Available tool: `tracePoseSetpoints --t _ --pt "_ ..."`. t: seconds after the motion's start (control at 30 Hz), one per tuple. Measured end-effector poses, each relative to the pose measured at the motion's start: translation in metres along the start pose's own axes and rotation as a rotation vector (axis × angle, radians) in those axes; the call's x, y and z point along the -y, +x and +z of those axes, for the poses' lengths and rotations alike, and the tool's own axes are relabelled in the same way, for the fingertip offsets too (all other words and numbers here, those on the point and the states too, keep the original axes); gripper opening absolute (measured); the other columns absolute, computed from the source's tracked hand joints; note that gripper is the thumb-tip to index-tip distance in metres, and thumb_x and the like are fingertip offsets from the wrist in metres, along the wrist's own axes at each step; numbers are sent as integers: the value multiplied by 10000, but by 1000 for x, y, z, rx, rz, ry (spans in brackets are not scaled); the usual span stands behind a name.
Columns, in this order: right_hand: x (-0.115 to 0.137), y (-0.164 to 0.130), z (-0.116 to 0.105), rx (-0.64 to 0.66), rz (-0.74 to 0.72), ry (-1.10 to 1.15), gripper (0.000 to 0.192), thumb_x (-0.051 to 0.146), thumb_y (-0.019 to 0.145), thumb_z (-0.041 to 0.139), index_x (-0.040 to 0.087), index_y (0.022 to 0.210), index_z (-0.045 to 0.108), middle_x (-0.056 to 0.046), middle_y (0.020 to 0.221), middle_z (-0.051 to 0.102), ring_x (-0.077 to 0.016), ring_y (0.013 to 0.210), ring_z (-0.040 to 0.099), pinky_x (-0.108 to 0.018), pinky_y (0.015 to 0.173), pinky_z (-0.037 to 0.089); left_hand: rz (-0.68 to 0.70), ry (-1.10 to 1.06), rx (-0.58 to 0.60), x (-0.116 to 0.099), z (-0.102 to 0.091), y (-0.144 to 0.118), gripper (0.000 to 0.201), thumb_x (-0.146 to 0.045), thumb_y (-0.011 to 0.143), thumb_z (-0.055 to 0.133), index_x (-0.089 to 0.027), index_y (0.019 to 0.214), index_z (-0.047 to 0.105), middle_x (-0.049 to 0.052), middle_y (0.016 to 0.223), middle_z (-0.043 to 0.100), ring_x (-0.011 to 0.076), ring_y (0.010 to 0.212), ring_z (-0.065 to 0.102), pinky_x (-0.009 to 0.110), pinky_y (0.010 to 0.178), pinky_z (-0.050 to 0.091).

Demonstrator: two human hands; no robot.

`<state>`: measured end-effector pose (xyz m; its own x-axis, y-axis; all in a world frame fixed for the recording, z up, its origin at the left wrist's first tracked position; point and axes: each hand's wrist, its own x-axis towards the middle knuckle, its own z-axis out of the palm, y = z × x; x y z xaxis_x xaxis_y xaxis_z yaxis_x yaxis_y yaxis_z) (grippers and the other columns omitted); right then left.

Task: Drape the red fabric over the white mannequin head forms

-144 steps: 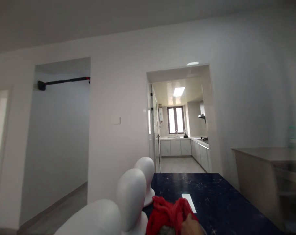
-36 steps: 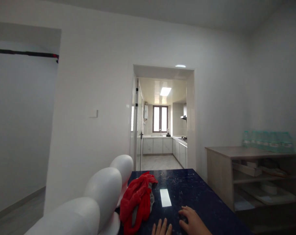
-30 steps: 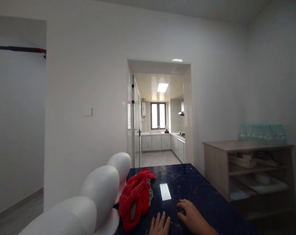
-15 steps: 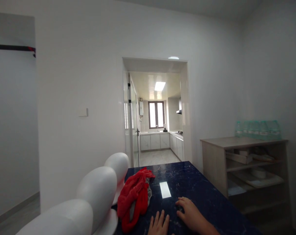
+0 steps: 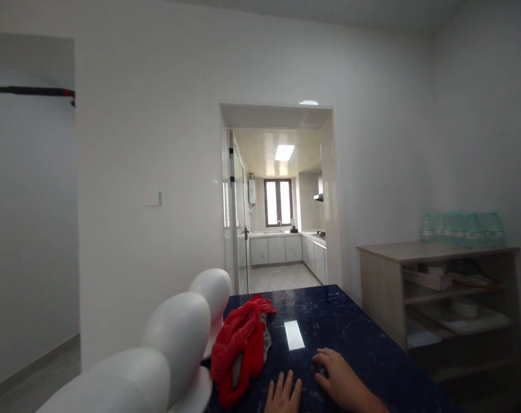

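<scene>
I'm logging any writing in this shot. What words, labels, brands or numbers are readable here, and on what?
No text can be read.
Bottles on the wooden shelf unit: labels too blurred to read.
Red cloth, dark table, white chairs: no writing shows.
Left hand and right hand lie flat on the table, holding nothing.

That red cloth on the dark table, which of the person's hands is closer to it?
Left. The left hand lies flat on the table just right of the red cloth, not touching it. The right hand rests farther right, beyond the left.
</scene>
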<state>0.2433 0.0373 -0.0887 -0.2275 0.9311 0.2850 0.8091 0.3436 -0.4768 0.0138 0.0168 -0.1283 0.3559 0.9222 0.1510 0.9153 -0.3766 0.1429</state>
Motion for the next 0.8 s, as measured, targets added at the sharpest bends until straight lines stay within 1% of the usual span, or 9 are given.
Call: tracePoseSetpoints --t 0.17,0.3,0.47,0.57,0.7,0.8 --pt "2 -1 -2 2 -9 -2 492 278 871 647 227 1351 744 -136 1554 645 -317 1500 530 -481 1295 344 0 9 -17 0 1 0 495 -284 1069 450 -282 1553 552 84 1654 462 380 1546 462 637 1271 403" --pt "1 -1 -1 4 -6 3 499 287 868 653 219 1356 740 -143 1558 641 -327 1504 525 -499 1295 342 2 9 -16 1 3 1 494 -337 1070 475 -275 1553 554 93 1654 459 395 1543 461 654 1264 403" --pt "1 -1 -1 7 -7 0 487 280 866 648 238 1341 747 -132 1554 646 -322 1503 526 -493 1289 347 9 47 -25 3 8 2 484 -307 1087 423 -289 1552 556 78 1652 468 383 1538 473 645 1253 421" --pt "0 0 -1 9 -2 0 478 289 868 652 246 1334 750 -129 1549 649 -321 1498 532 -489 1287 347 15 51 -40 3 9 2 481 -307 1088 422 -288 1547 563 83 1644 480 388 1527 488 649 1241 434" --pt "-1 -1 -1 9 0 8 487 291 871 654 242 1347 743 -130 1551 647 -317 1504 524 -480 1294 337 16 28 -50 2 7 0 484 -308 1072 458 -280 1542 570 87 1639 488 394 1523 490 644 1250 427" --pt "0 -1 -1 13 1 9 497 280 867 655 234 1354 740 -136 1556 642 -320 1508 521 -485 1299 331 8 19 -40 0 4 -1 489 -299 1068 447 -281 1540 576 86 1642 480 388 1527 486 641 1256 422"
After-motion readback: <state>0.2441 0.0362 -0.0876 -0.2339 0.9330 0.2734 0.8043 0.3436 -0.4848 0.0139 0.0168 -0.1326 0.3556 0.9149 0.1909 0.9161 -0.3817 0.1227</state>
